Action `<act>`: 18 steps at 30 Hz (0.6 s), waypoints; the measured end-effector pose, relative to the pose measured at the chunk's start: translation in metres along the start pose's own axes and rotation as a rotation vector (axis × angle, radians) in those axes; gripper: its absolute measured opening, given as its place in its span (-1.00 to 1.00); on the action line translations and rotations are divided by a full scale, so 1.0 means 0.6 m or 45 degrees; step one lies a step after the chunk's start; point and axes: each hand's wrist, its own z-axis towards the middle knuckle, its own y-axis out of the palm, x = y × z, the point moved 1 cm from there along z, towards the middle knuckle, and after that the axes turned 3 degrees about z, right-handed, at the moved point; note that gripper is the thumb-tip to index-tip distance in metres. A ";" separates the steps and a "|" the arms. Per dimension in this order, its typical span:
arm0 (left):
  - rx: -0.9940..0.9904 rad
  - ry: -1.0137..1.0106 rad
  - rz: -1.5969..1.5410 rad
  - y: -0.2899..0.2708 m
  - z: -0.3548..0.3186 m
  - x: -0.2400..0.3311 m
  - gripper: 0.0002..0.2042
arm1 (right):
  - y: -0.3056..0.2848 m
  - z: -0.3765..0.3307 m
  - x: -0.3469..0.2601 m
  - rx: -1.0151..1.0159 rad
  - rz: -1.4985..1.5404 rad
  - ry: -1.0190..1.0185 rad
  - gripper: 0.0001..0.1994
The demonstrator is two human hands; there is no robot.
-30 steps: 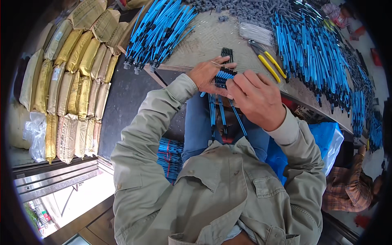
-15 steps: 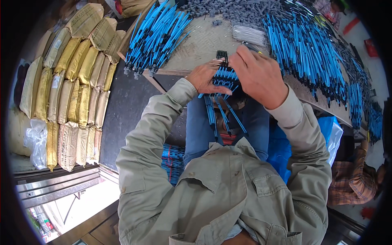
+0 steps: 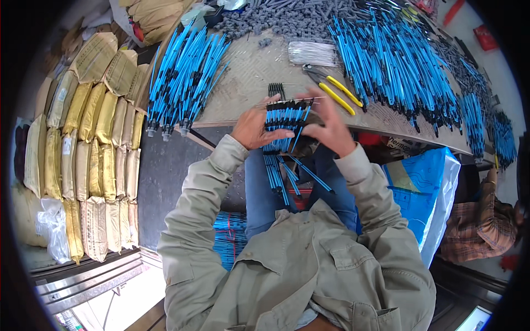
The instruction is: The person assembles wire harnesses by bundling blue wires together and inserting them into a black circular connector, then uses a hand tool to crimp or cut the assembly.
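My left hand is closed around a row of blue rods with black sleeves, held side by side over my lap at the table's near edge. Across the top of the row runs a thin metal wire. My right hand, slightly blurred, is at the right end of the row with thumb and fingers apart. Below my hands, the rods' loose ends fan out over my thighs. Just beyond the row, dark narrow tips show against the tabletop.
On the table lie yellow-handled pliers, a stack of thin wires, blue rod heaps at left and right, and grey plastic parts. Wrapped packages are stacked left. A person in plaid sits right.
My right hand has come off the top of the rod row and opened out to the right. The view has shifted, so the whole pliers now show.
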 end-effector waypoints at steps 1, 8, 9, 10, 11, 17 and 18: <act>0.033 0.020 0.046 -0.004 -0.005 -0.006 -0.51 | 0.018 0.014 -0.003 -0.009 0.009 -0.005 -0.33; 0.051 0.003 -0.024 0.002 -0.003 -0.012 -0.52 | 0.076 0.042 -0.004 -0.435 0.404 0.305 -0.53; 0.131 0.094 0.008 0.002 -0.004 -0.011 -0.52 | 0.082 0.041 -0.008 -0.363 0.490 0.350 -0.58; 0.138 0.090 0.020 0.002 -0.008 -0.012 -0.52 | 0.087 0.041 -0.013 -0.290 0.574 0.395 -0.62; 0.103 -0.006 0.044 0.002 -0.012 -0.012 -0.50 | 0.090 0.041 -0.017 -0.216 0.656 0.440 -0.67; -0.371 -0.429 -0.141 -0.035 0.035 0.070 -0.48 | 0.056 0.051 -0.067 -0.013 0.494 0.132 -0.76; -0.366 -0.419 -0.148 -0.031 0.038 0.078 -0.48 | 0.046 0.056 -0.099 -0.030 0.510 0.134 -0.76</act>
